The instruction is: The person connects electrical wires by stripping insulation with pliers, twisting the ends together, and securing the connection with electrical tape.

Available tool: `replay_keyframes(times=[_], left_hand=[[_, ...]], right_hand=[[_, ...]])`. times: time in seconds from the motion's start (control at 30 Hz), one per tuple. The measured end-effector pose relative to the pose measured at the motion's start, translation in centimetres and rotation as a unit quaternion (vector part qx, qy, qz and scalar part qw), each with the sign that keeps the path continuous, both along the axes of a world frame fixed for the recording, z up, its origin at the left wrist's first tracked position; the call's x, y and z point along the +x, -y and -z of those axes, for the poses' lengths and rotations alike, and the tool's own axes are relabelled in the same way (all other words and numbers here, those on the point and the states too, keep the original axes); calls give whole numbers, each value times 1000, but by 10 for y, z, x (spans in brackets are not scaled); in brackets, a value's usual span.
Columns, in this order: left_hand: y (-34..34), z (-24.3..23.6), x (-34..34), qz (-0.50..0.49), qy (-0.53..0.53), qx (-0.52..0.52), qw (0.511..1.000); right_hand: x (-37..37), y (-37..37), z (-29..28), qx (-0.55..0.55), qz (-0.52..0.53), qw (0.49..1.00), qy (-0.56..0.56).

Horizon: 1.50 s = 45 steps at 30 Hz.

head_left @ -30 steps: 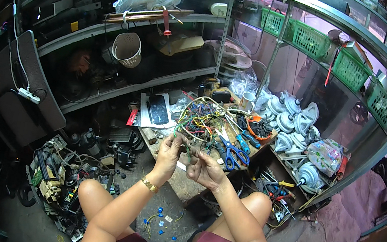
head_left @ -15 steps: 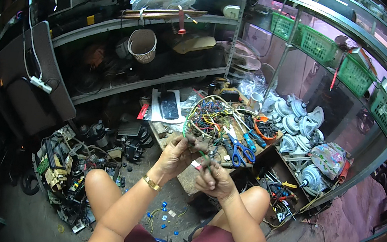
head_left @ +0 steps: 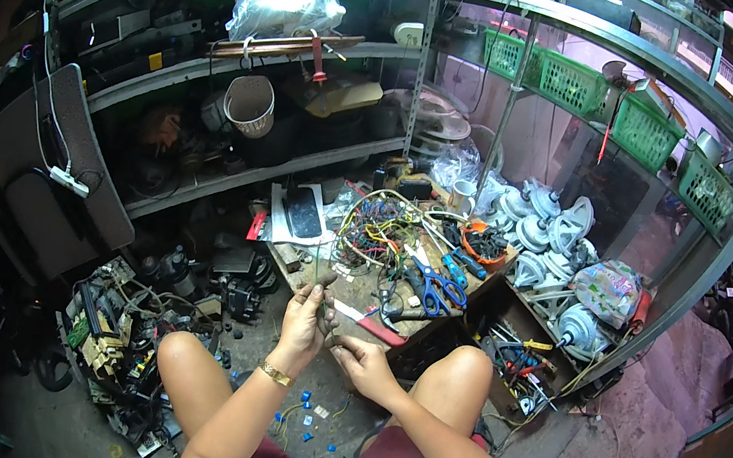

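Note:
Above my lap, my left hand (head_left: 305,324) is closed, with a thin green wire (head_left: 317,266) rising from its fingertips. Close beside it my right hand (head_left: 362,366) pinches at something small near the left fingers; what it holds is hidden. Just beyond the hands, a knife with a red handle (head_left: 380,330) lies at the near edge of the wooden work table (head_left: 303,274). Farther back on the table sits a tangle of coloured wires (head_left: 380,231), with blue-handled scissors (head_left: 441,289) to its right.
An orange bowl of dark small parts (head_left: 484,243) stands at the table's right. Below it, a drawer of tools (head_left: 513,355) sits beside grey-white motor parts (head_left: 542,227). Scrap electronics (head_left: 109,333) are heaped at left. Blue bits (head_left: 306,398) lie on the floor.
My hands have moved lower and closer together, the right one down and leftward. The red-handled knife shows more fully now. The whole view has shifted slightly.

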<state>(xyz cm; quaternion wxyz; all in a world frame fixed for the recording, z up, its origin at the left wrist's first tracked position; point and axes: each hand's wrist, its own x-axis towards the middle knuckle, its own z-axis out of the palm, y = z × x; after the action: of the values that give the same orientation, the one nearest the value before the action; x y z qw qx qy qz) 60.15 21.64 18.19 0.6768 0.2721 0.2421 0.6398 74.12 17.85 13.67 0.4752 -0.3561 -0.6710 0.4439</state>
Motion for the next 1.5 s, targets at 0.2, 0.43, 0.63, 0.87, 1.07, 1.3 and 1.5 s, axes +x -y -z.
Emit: replay_keyframes(times=[0.2, 0.43, 0.63, 0.87, 1.07, 1.3, 1.5], left_hand=[[26, 47, -16, 44, 248, -11, 968], [33, 39, -16, -99, -208, -26, 973], [19, 35, -19, -132, -258, -38, 956], [30, 43, -21, -117, -243, 5, 963], [17, 29, -10, -96, -269, 16, 958], [22, 28, -13, -166, -290, 70, 940], [34, 27, -32, -190, -351, 78, 914]], right_hand=[[-5, 35, 25, -421, -359, 722, -416], [-21, 49, 15, 172, 28, 958, 228], [57, -71, 29, 141, 123, 922, 339], [135, -165, 47, -110, 277, 759, 579], [167, -179, 68, -1, 336, 700, 631], [161, -175, 38, -101, 220, 799, 550], [183, -121, 35, -245, 105, 945, 192]])
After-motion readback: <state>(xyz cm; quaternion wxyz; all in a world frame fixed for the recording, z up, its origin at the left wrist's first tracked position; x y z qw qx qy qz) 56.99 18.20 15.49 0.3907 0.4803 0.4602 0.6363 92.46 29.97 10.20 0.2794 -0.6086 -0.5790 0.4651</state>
